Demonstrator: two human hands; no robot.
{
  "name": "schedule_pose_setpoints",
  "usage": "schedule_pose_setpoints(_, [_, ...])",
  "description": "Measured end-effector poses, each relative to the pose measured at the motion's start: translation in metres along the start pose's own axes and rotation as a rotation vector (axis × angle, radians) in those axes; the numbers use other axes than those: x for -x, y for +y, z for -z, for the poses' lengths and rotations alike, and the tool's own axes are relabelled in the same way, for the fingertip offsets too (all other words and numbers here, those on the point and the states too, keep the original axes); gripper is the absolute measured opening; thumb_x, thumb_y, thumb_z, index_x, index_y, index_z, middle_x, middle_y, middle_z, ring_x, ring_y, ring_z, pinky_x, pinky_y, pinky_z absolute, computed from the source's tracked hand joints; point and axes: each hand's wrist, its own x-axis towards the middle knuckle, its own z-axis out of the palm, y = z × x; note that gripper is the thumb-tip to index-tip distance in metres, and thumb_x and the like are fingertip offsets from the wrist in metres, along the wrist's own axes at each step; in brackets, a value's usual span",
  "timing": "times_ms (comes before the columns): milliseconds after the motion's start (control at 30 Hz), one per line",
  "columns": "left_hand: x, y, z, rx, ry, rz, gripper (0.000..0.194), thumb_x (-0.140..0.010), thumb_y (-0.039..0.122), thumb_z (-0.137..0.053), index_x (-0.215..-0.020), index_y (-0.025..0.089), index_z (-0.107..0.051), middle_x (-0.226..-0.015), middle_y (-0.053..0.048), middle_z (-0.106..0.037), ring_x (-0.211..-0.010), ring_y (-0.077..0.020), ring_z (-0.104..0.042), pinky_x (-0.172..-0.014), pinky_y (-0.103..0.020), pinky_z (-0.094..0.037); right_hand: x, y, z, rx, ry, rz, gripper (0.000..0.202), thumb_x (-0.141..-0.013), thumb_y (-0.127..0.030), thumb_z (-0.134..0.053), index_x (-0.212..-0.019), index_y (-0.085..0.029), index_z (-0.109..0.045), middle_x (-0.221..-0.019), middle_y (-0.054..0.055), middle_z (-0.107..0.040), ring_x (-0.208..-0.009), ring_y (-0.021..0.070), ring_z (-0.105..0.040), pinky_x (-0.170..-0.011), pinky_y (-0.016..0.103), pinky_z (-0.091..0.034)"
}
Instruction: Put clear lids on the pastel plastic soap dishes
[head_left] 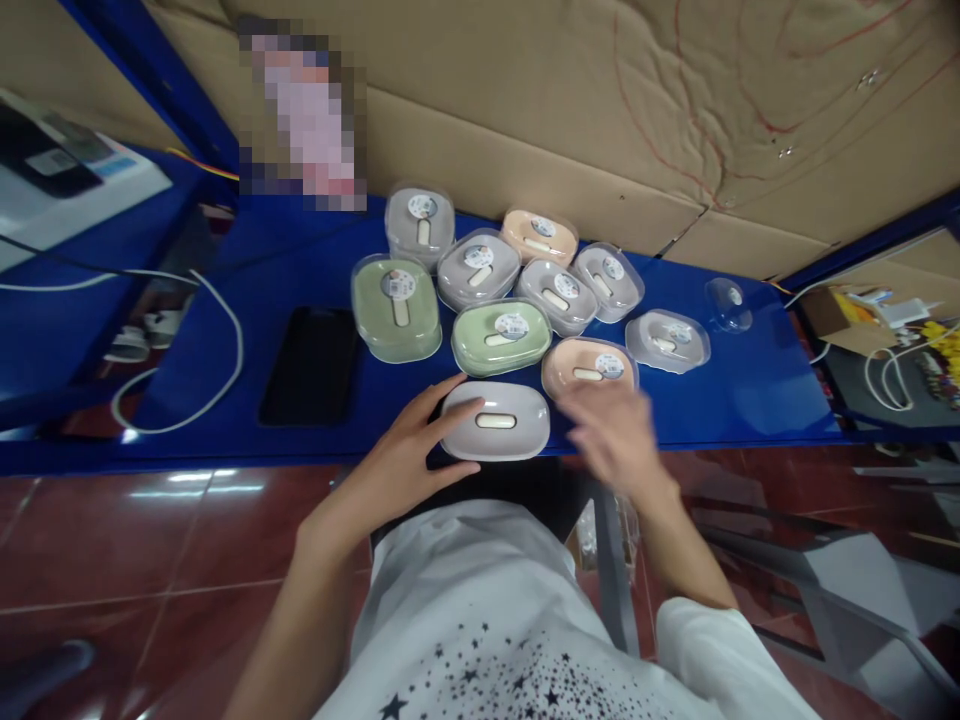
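My left hand (409, 450) grips the left end of a grey oval box (501, 420) with a cream oval knob, at the front edge of the blue shelf (750, 385). Blurred with motion, my right hand (611, 435) hovers just right of that box, fingers spread, holding nothing. It lies over the near edge of a peach box (589, 365). Behind stand several more boxes in clear wrap with round labels: two green ones (396, 305) (501, 335), grey ones (478, 268) and another peach one (540, 235).
A black phone (309, 365) lies flat left of the boxes, with a white cable (217, 385) looping beside it. A clear empty lid (729, 302) sits at the right. Cardboard sheets (600, 110) line the back. Red tiled floor lies below, and a cluttered side shelf (892, 330) stands right.
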Motion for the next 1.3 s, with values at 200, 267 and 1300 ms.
schedule_pose_setpoints(200, [-0.001, 0.008, 0.007, 0.014, -0.005, 0.029, 0.067, -0.098, 0.040, -0.073, -0.159, 0.041, -0.047, -0.174, -0.004, -0.037, -0.158, -0.0307, -0.047, -0.131, -0.053, -0.043, -0.001, 0.199, 0.061, 0.391, 0.031, -1.024, 0.043, -0.116, -0.034, -0.044, -0.149, -0.011, -0.061, -0.154, 0.024, -0.061, -0.145, 0.0209, -0.053, -0.116, 0.038, -0.036])
schedule_pose_setpoints(267, [-0.001, 0.009, 0.007, 0.011, -0.003, 0.034, 0.063, -0.099, 0.041, -0.072, -0.157, 0.041, -0.048, -0.171, -0.005, -0.041, -0.155, -0.0299, -0.050, -0.129, -0.051, -0.045, 0.002, 0.240, 0.059, 0.390, -0.038, -1.165, 0.059, -0.108, -0.049, -0.062, -0.151, -0.009, -0.058, -0.158, 0.028, -0.054, -0.142, 0.0264, -0.054, -0.111, 0.043, -0.038])
schedule_pose_setpoints(1300, [-0.005, 0.006, -0.001, -0.007, 0.065, 0.142, 0.101, -0.085, 0.063, -0.086, -0.167, 0.038, -0.033, -0.169, -0.008, -0.049, -0.156, -0.0378, -0.047, -0.128, -0.058, -0.041, 0.015, -0.053, -0.052, -0.002, 0.199, -0.233, 0.071, -0.104, -0.044, -0.069, -0.169, -0.041, -0.041, -0.171, 0.008, -0.045, -0.162, 0.0410, -0.039, -0.127, 0.066, -0.044])
